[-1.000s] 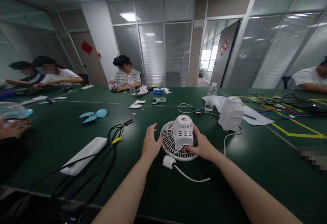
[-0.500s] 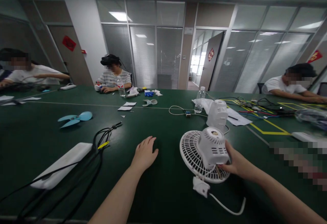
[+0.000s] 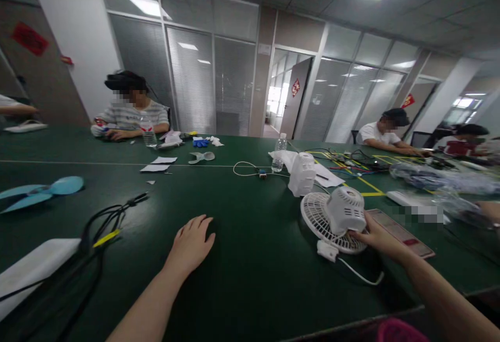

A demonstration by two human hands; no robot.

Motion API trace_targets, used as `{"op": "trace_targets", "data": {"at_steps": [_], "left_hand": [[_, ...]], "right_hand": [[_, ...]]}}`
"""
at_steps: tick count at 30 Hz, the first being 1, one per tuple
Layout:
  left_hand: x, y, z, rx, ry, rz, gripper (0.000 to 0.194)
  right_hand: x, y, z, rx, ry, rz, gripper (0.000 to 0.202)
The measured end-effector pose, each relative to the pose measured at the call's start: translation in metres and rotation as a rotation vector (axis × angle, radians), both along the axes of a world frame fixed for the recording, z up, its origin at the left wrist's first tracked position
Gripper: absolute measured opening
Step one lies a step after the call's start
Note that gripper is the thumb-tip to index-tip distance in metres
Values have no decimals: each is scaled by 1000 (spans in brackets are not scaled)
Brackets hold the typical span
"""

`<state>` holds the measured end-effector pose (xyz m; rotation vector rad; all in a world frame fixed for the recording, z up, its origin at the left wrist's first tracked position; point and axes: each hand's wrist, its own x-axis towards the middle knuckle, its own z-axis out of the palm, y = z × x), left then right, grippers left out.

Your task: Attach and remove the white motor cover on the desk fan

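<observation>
My right hand (image 3: 383, 237) is closed on the right side of a white fan motor housing (image 3: 346, 211), its fingertips partly hidden behind it. The housing sits on a round white fan grille (image 3: 313, 207), which lies on the green table. A small white box (image 3: 327, 251) with a short white cable lies by the grille's near edge. My left hand (image 3: 191, 245) rests palm down on the table, fingers stretched out, holding nothing. Behind the grille stands a second white housing (image 3: 301, 175).
Blue fan blades (image 3: 64, 186), black cables (image 3: 105, 222) and a white bar-shaped piece (image 3: 47, 264) lie left. A phone (image 3: 402, 231) lies beside my right hand. A water bottle (image 3: 279, 153) and paper (image 3: 328, 177) are farther back. People sit across the table and at the right.
My view has turned to the right. The housing and grille have moved right, away from the second housing, with my right hand still on them. My left hand stays stretched out on the table.
</observation>
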<state>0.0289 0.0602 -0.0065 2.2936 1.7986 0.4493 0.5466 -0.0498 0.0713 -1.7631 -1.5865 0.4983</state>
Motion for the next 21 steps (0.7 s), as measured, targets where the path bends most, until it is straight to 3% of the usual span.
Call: {"op": "trace_targets", "data": {"at_steps": [11, 15, 21], "left_hand": [[-13, 19, -30, -35, 56, -38, 61], [-14, 20, -32, -31, 56, -45, 61], [-15, 21, -35, -20, 58, -60, 61]], "right_hand": [[7, -5, -3, -23, 194, 19, 99], [9, -7, -7, 26, 238, 7, 98], [10, -20, -29, 131, 274, -90, 93]]}}
